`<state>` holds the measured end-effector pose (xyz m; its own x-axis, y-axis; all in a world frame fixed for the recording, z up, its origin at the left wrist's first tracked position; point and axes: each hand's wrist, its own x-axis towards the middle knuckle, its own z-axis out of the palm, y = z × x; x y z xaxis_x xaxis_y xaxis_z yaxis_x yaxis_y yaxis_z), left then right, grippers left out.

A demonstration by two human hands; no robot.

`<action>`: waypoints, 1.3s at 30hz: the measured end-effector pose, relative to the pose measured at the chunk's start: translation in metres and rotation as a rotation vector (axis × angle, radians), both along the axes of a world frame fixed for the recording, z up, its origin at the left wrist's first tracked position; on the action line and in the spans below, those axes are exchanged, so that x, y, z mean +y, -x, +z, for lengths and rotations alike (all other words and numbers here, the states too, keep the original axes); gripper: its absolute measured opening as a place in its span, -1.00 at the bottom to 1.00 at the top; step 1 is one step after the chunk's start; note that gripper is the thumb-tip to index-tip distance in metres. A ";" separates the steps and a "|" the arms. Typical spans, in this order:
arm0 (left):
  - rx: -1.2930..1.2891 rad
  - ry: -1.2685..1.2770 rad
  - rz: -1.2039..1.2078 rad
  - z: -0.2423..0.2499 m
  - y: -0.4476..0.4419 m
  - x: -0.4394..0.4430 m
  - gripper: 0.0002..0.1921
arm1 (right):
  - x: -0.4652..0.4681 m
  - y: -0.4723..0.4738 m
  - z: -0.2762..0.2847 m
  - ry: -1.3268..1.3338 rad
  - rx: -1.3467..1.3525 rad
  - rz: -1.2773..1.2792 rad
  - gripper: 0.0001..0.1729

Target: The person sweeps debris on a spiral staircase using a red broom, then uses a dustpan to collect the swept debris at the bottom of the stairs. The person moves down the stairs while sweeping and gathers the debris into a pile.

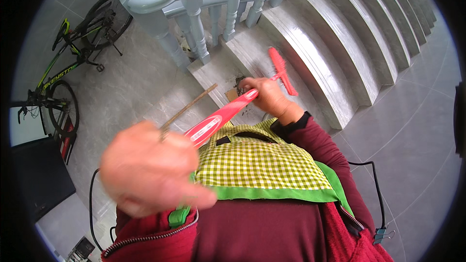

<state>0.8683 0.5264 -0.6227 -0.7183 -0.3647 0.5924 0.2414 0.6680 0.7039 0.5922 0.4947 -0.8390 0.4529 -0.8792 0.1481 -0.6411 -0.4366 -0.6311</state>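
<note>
My right hand [268,96] is closed around the lower part of a red plastic broom handle [233,111]. Beyond it, the broom's red head [281,71] is over a low stair tread, its bristles blurred. Close to the camera, my blurred left hand [149,167] wraps the handle's upper end, thumb sticking out to the right. A thin wooden stick [193,102] reaches out from behind the left hand; whether that hand also holds it I cannot tell. Dark dirt [239,82] and a tan scrap [231,94], possibly cardboard, lie on the bottom step near my right hand.
Curved grey stone stairs [309,54] rise to the upper right. A pale blue-grey balustrade [194,14] edges them. At left, a black and green bicycle [69,63] stands on the tiled floor, near a black panel [40,178]. I wear a checked apron [262,163].
</note>
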 end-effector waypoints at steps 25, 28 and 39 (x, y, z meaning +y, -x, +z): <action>-0.073 -0.289 0.126 -0.077 -0.016 0.019 -0.71 | -0.011 -0.035 -0.066 -0.245 0.225 -0.008 -0.82; 0.063 -0.315 0.164 -0.047 -0.065 0.047 -0.72 | -0.013 -0.031 -0.052 0.155 0.078 0.043 -0.88; 0.045 -0.347 -0.001 -0.077 -0.052 0.032 -0.70 | 0.004 -0.021 -0.071 -0.117 0.079 0.033 -0.88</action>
<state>0.9198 0.5580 -0.6996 -0.6947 -0.5496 0.4641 0.2776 0.3904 0.8778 0.6127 0.4988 -0.9101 0.4883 -0.8727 0.0084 -0.6772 -0.3850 -0.6270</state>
